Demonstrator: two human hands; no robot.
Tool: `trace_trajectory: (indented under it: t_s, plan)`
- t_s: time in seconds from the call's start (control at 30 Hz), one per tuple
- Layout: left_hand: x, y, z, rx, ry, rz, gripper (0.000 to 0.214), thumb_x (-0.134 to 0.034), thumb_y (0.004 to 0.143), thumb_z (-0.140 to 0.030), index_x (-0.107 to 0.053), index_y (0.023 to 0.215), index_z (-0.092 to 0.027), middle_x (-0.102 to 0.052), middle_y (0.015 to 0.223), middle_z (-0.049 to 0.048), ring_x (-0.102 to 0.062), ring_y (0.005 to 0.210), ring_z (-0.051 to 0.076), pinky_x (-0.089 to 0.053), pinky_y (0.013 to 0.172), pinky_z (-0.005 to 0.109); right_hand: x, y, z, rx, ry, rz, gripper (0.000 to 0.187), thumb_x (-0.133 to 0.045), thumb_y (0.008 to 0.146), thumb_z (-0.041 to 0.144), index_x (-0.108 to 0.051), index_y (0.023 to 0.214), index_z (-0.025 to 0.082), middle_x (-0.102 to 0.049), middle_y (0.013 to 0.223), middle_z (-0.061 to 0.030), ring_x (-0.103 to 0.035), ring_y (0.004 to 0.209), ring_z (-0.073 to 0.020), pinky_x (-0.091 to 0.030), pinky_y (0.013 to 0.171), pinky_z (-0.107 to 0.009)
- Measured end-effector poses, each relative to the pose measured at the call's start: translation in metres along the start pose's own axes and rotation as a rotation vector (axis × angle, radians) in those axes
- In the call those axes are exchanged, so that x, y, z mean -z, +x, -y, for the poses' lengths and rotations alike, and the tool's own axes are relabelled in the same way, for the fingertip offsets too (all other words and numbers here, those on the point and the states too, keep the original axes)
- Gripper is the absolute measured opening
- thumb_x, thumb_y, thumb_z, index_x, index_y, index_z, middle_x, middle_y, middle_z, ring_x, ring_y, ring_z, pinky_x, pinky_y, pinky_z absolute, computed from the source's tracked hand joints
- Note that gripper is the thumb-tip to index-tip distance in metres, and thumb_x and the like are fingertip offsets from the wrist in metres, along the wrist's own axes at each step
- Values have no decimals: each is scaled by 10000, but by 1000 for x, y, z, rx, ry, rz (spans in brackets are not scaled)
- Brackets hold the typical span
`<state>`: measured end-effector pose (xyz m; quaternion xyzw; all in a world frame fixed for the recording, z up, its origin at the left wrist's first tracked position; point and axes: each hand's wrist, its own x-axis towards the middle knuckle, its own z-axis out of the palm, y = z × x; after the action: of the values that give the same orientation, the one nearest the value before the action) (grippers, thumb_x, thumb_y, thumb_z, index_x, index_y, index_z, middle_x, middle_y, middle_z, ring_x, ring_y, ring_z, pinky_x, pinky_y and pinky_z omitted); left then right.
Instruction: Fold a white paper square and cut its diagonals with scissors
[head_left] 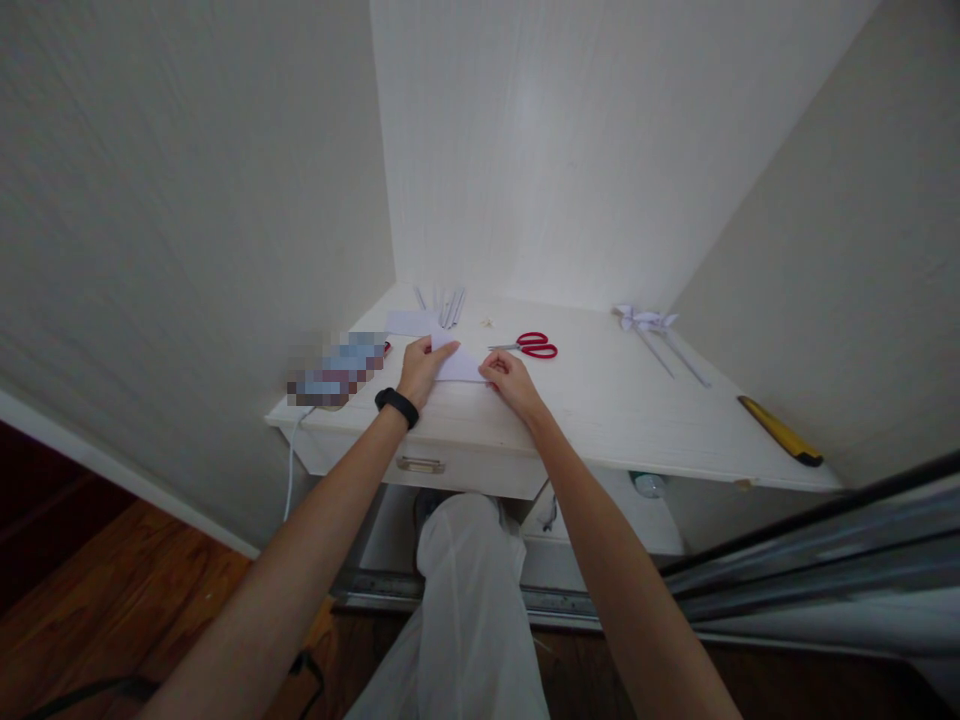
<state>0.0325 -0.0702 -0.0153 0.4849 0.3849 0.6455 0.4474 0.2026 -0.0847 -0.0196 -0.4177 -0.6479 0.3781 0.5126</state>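
Observation:
A white sheet of paper (459, 367), folded to a slanted edge, lies on the white desk between my hands. My left hand (424, 366), with a black band at the wrist, grips its left side, thumb on top. At the paper's right corner, the fingers of my right hand (504, 372) are pinched together. Just beyond that hand rest red-handled scissors (536, 346), blades pointing left. Another piece of white paper (411, 322) lies behind my left hand, close to several thin white paper sticks (452, 306).
Two paper pinwheels (646, 320) on sticks lie at the back right. A yellow and black utility knife (781, 432) is near the right edge. On the left sits a blurred-out device (339, 370) with a white cable (291, 465). Walls enclose the desk (600, 400).

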Motion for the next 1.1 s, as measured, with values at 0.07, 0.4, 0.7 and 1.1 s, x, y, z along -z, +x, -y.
trace_trajectory:
  t_s: [0.07,0.4,0.7,1.1]
  plan:
    - [1,0,-1,-18,-21,-37,234,-773,623,-329,-658,710,-145,-637,687,9,-550,629,140,-412,594,252,0,-1,1,-3,-11,1,128,-608,677,298,-519,655,208,-489,546,54,-427,530,-114,-334,544,-253]
    - [-2,-2,-7,11,-144,-79,260,-793,592,-322,-673,734,-140,-668,726,24,-574,664,145,-437,629,254,1,4,-6,-18,57,-94,138,-616,673,306,-517,652,212,-508,538,47,-444,513,-113,-330,515,-245]
    - [-3,-3,-5,67,-159,42,289,-799,599,-329,-682,782,-139,-696,782,37,-599,712,160,-458,690,271,1,4,-3,-37,83,-51,157,-629,669,339,-562,720,207,-552,620,32,-490,561,-121,-370,545,-252]
    - [-5,-6,-7,74,-30,104,269,-776,604,-328,-672,755,-130,-664,737,27,-569,665,149,-424,661,271,4,5,-6,145,-55,-83,136,-666,704,330,-648,754,205,-651,863,-37,-579,869,-189,-435,866,-331]
